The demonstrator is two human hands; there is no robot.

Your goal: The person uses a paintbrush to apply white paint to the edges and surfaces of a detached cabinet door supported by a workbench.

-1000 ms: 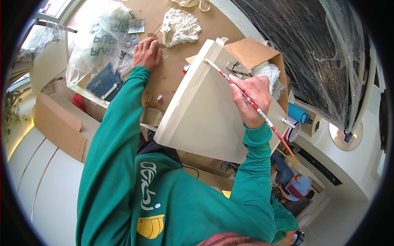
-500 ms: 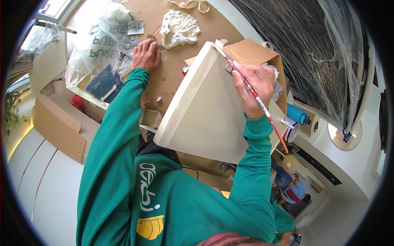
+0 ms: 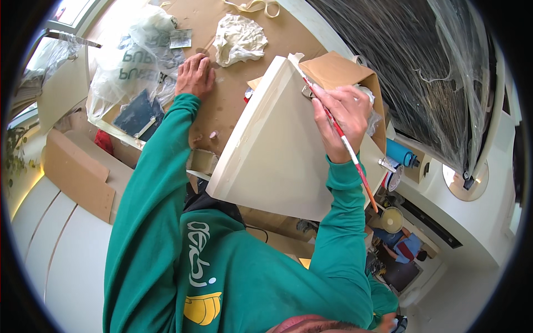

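Observation:
A thin paintbrush with a red, white and orange handle is pinched in my right hand. Its tip reaches the far corner of a cream-coloured panel, which stands tilted with a thick pale edge along its left side. A small metal hinge-like piece sits near my right fingertips. My left hand lies palm down on the brown cardboard sheet, fingers stretched out and holding nothing. Beyond it is a crumpled whitish cloth.
Left of my left hand are a crumpled clear plastic bag and a dark flat sheet. A cardboard box, a blue bottle and an open tin stand on the right. Another person is in the background.
The paintbrush's rear end has swung slightly left and up, while its tip remains at the panel's far corner. My left hand stays put. The background person has shifted.

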